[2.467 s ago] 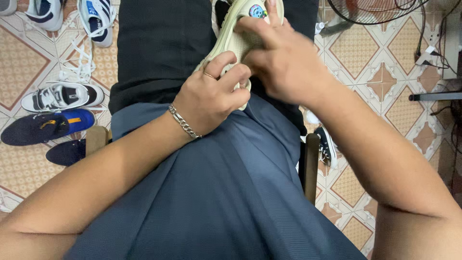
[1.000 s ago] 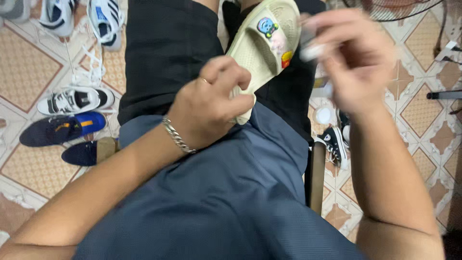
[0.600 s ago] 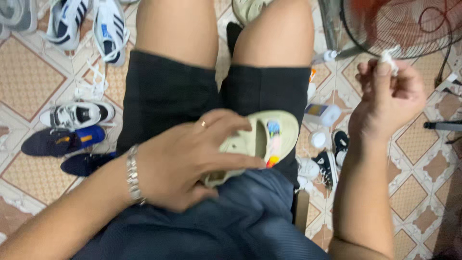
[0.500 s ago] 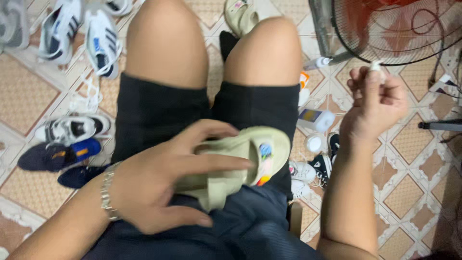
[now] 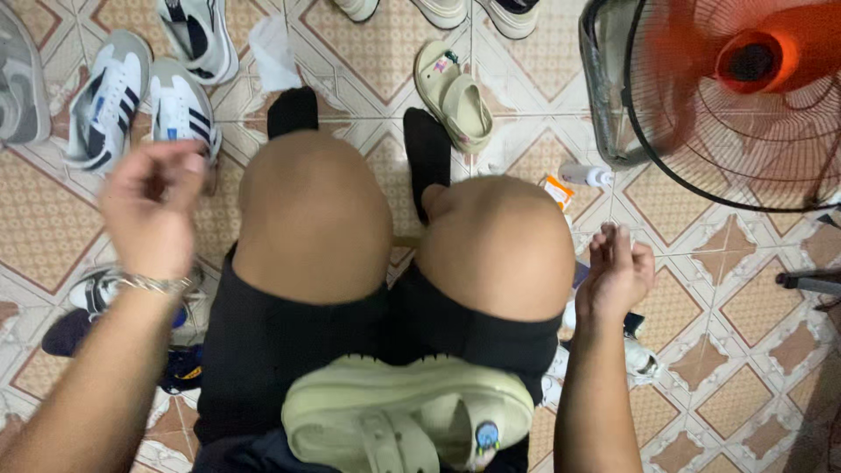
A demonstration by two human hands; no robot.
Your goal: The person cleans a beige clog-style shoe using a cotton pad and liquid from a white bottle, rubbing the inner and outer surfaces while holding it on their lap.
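While the person sits with bare knees over a patterned tile floor, the view runs left to right. At far left, white sneakers with dark stripes lie on the tiles, and the left hand is raised above them, blurred, fingers loosely curled and holding nothing, with a silver bracelet at the wrist. In the middle, a cream slide sandal with a small round charm rests across the lap on black shorts, touched by neither hand; its apparent mate lies on the floor beyond the feet. To the right, the right hand hangs beside the right knee, fingers pressed together; whether it pinches anything I cannot tell. A small bottle lies near a red floor fan. Work on the sandal looks paused, not visibly finished.
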